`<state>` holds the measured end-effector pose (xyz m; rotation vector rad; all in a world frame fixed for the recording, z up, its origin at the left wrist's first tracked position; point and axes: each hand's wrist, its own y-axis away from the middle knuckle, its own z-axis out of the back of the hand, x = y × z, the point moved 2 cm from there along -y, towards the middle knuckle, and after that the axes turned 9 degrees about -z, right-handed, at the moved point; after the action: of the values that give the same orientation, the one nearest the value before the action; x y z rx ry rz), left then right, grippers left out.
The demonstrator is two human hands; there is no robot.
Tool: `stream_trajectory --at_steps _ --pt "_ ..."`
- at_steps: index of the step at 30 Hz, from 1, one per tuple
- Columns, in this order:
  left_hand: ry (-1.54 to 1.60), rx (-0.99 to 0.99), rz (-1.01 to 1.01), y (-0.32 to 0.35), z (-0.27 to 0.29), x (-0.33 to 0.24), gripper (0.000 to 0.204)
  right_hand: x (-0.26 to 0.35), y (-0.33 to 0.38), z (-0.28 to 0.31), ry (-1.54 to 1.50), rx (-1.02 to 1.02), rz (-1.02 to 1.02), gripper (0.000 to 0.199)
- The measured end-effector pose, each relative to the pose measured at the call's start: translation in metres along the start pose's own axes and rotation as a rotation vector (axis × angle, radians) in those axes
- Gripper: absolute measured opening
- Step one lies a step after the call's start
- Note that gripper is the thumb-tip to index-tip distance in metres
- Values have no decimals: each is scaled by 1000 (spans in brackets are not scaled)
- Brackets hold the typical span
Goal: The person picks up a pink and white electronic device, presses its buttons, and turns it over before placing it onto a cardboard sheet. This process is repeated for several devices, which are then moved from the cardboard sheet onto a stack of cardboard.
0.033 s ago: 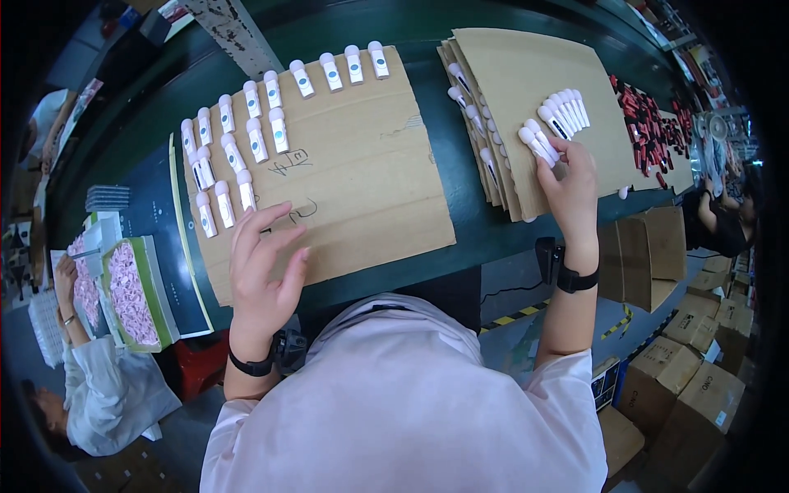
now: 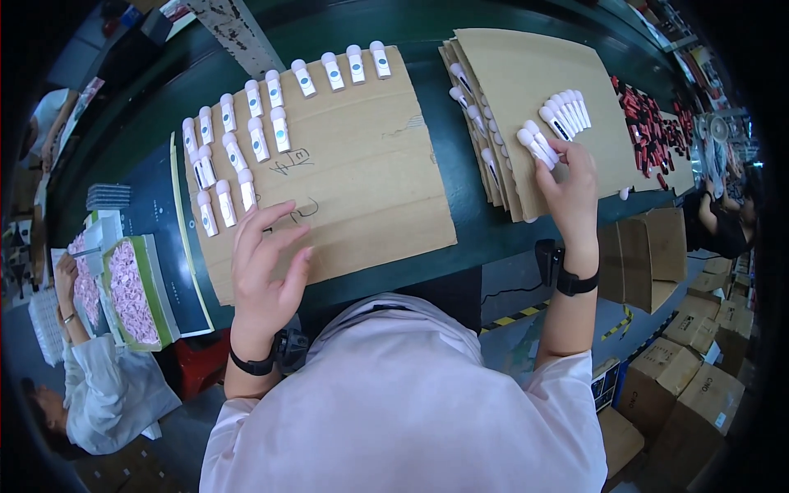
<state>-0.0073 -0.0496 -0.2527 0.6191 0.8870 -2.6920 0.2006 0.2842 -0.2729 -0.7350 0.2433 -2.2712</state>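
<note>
My right hand [image 2: 571, 177] pinches small white wands with round pale-pink heads [image 2: 537, 141] between thumb and fingers, over the stacked cardboard sheets [image 2: 526, 62]. Just beyond it, several like wands [image 2: 567, 111] lie side by side in a row. On the left, a single cardboard sheet [image 2: 370, 181] carries several more wands [image 2: 279, 130] in rows, most with a blue oval on the body. My left hand [image 2: 267, 271] is over this sheet's lower left part, fingers spread and holding nothing; the wand [image 2: 246, 189] is closest to its fingertips.
Wand heads stick out between the stacked sheets. Red and black pieces [image 2: 645, 123] lie at the far right of the green table [image 2: 353, 287]. A metal post [image 2: 238, 41] stands behind. At left, a co-worker [image 2: 115, 394] reaches beside a green tray [image 2: 168, 316] of pink pieces. Cartons [image 2: 657, 370] stand lower right.
</note>
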Motion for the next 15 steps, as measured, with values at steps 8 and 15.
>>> stream_trajectory --at_steps 8,15 --pt "323 49 26 -15 -10 -15 33 106 35 5 -489 321 241 37" --pt "917 77 324 -11 -21 -26 37 162 58 -13 -658 489 367 45"
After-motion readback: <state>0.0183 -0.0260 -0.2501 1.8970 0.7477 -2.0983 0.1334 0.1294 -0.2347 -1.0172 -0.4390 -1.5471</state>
